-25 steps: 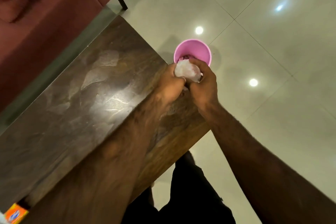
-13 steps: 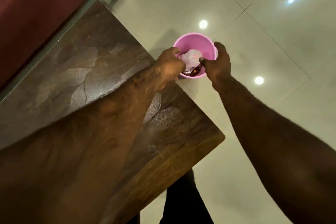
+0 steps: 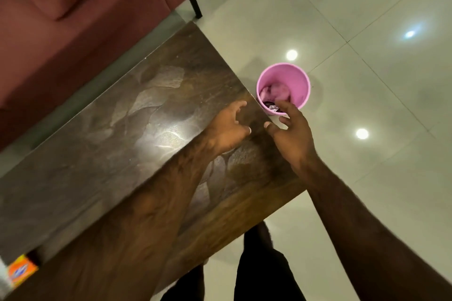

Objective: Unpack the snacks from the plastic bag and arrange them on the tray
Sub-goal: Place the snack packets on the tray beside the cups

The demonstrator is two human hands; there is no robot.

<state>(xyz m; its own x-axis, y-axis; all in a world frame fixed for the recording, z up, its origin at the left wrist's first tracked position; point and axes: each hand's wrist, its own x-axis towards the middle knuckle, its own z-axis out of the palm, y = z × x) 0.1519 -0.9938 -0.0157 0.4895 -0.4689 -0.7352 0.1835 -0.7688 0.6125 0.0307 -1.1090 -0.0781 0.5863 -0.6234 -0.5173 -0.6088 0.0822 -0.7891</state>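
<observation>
Both my hands empty, fingers spread: left hand (image 3: 228, 127) over the wooden table (image 3: 127, 129) corner, right hand (image 3: 292, 133) beside it. Crumpled plastic bag (image 3: 276, 93) lies inside the pink bin (image 3: 299, 85) on the floor.

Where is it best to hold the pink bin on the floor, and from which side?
Probably grip the rim of the pink bin from above on its far side: it stands upright with an open mouth, and the table corner crowds its near side.
</observation>
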